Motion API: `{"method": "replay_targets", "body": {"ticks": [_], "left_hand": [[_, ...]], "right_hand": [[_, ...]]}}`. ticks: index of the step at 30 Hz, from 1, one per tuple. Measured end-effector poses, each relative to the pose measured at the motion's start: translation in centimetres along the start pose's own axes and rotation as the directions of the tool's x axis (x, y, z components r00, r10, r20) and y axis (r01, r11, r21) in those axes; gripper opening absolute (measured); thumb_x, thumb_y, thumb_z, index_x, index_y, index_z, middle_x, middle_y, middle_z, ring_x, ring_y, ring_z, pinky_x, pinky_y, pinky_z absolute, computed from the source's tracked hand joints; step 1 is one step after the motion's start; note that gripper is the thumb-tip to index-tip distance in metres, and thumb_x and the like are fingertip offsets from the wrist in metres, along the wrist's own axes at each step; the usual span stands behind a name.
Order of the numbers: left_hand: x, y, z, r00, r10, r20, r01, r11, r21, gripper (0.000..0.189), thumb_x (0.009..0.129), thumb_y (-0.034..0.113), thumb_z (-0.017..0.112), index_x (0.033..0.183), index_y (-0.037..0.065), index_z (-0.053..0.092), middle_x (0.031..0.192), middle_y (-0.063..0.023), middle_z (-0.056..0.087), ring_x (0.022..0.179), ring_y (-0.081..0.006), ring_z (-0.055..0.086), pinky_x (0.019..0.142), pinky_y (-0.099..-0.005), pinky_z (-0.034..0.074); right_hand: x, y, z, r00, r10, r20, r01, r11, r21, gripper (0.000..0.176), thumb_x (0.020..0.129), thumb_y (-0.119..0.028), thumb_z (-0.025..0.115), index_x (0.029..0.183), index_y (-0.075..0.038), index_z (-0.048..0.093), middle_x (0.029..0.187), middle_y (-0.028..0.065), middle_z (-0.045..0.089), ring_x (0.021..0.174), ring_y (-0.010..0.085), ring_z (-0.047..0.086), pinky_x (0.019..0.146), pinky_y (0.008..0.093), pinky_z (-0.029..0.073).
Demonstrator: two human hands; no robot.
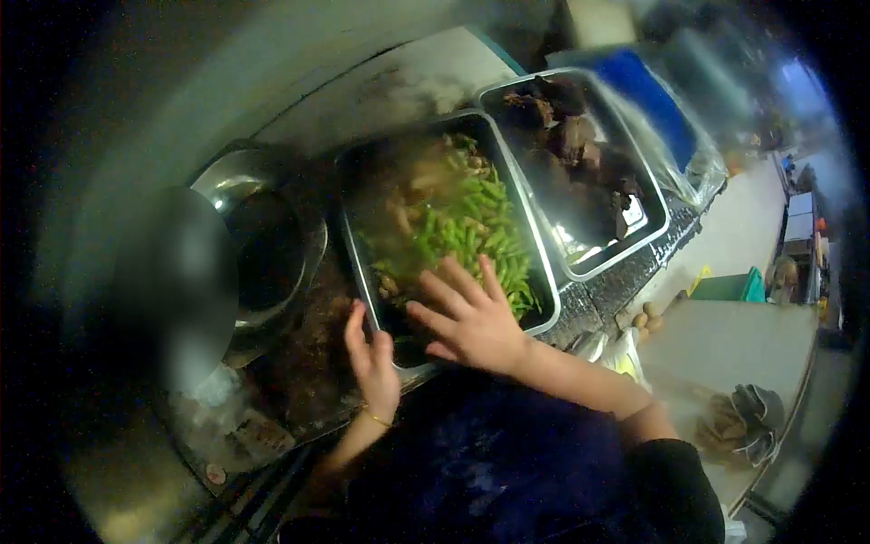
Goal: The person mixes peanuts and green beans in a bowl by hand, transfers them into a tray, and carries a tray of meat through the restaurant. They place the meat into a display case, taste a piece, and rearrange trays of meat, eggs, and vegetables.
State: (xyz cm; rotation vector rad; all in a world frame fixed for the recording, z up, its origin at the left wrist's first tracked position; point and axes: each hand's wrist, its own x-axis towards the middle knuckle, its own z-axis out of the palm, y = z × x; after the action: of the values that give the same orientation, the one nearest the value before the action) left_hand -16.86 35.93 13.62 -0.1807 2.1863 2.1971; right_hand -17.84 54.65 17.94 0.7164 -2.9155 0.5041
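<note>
A rectangular metal tray [555, 304] lies before me, with cut green beans [476, 222] over its right side and brownish pieces toward its left and far end. My right hand [476, 322] is spread over the near part of the tray, palm down, fingertips at the beans. By the tray's near left corner is my left hand [376, 367], thumb and fingers apart, fingertips right at the rim. It wears a thin yellow band at the wrist.
A second metal tray [657, 227] holds dark brown chunks, right of the first. To the left stands a round metal pot [317, 231]. A blue item [643, 104] in clear plastic lies at far right. Several round potato-like things [648, 319] and a green container [729, 286] sit at right.
</note>
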Motion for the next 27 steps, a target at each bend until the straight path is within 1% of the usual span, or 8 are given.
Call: {"method": "replay_targets", "body": {"ticks": [3,6,7,9,17,20,25,27], "left_hand": [[0.5,0.9,1.6,0.882,0.333,0.332,-0.463,0.739,0.489,0.071,0.090,0.051,0.046,0.139,0.002,0.031,0.148,-0.0194,0.023,0.138,-0.0380,0.015,0.109,-0.0547,0.005],[1.1,1.7,3.5,0.895,0.299,0.332,-0.444,0.522,0.728,0.067,0.090,0.050,0.044,0.140,0.007,0.034,0.148,-0.0205,0.022,0.140,-0.0390,0.004,0.104,-0.0595,-0.012],[1.6,1.7,3.7,0.952,0.224,0.209,-0.288,0.418,0.862,0.060,0.091,0.032,0.047,0.142,0.007,0.029,0.148,-0.0204,0.022,0.139,-0.0350,0.012,0.108,-0.0564,0.010],[2.9,-1.1,3.4,0.987,0.142,-0.080,-0.106,0.931,0.348,0.061,0.088,0.014,0.047,0.144,0.007,0.022,0.147,-0.0206,0.024,0.134,-0.0296,0.024,0.098,-0.0421,0.037],[3.1,-2.6,3.9,0.976,0.026,-0.217,0.058,0.927,0.371,0.055,0.088,0.017,0.043,0.139,0.001,0.029,0.140,-0.0163,0.037,0.124,-0.0278,0.041,0.103,-0.0381,0.032],[3.4,-1.3,5.9,0.928,-0.030,-0.371,0.135,0.956,0.261,0.048,0.092,0.020,0.040,0.137,0.002,0.034,0.137,-0.0148,0.041,0.121,-0.0254,0.043,0.101,-0.0373,0.033],[4.6,-4.2,3.5,0.923,0.173,-0.344,-0.016,0.909,0.416,0.041,0.098,0.022,0.038,0.134,0.002,0.038,0.132,-0.0121,0.045,0.114,-0.0213,0.046,0.097,-0.0336,0.036],[4.6,-3.8,3.7,0.925,0.121,-0.359,0.004,0.945,0.328,0.041,0.097,0.020,0.045,0.133,0.001,0.040,0.125,-0.0103,0.049,0.109,-0.0182,0.048,0.093,-0.0299,0.037]], "right_hand": [[-1.8,3.4,-1.5,0.989,0.128,-0.078,-0.126,0.991,0.034,0.063,0.073,-0.050,0.064,0.127,-0.021,0.053,0.139,0.0122,0.039,0.130,0.0391,0.031,0.105,0.0621,0.020],[-3.2,7.2,-0.3,0.960,0.250,-0.124,-0.235,0.964,0.124,0.075,0.071,-0.053,0.064,0.135,-0.019,0.044,0.140,0.0231,0.032,0.129,0.0453,0.027,0.104,0.0611,0.022],[-3.3,7.6,0.2,0.952,0.284,-0.117,-0.263,0.950,0.166,0.078,0.071,-0.053,0.065,0.136,-0.018,0.043,0.141,0.0243,0.030,0.130,0.0460,0.026,0.104,0.0617,0.021],[-3.0,7.3,1.9,0.956,0.285,-0.075,-0.268,0.946,0.181,0.080,0.070,-0.053,0.066,0.137,-0.018,0.041,0.142,0.0241,0.027,0.131,0.0464,0.023,0.103,0.0636,0.019],[-1.4,7.4,-1.0,0.983,0.154,0.099,-0.176,0.942,0.287,0.076,0.075,-0.060,0.057,0.137,-0.019,0.042,0.145,0.0183,0.029,0.132,0.0513,0.018,0.100,0.0699,0.011],[-5.0,11.9,-3.2,0.974,0.148,-0.171,-0.085,0.940,0.330,0.063,0.080,-0.051,0.056,0.132,-0.015,0.047,0.139,0.0171,0.038,0.131,0.0427,0.027,0.103,0.0616,0.016],[-13.3,22.2,-6.4,0.612,0.503,-0.610,-0.455,0.855,0.249,0.054,0.080,-0.015,0.063,0.129,-0.003,0.045,0.130,0.0175,0.045,0.122,0.0314,0.040,0.102,0.0425,0.032],[-17.8,26.5,-4.9,0.303,0.834,-0.461,-0.539,0.549,0.639,0.052,0.083,-0.009,0.060,0.131,-0.003,0.042,0.128,0.0150,0.047,0.119,0.0257,0.043,0.101,0.0366,0.034]]}}
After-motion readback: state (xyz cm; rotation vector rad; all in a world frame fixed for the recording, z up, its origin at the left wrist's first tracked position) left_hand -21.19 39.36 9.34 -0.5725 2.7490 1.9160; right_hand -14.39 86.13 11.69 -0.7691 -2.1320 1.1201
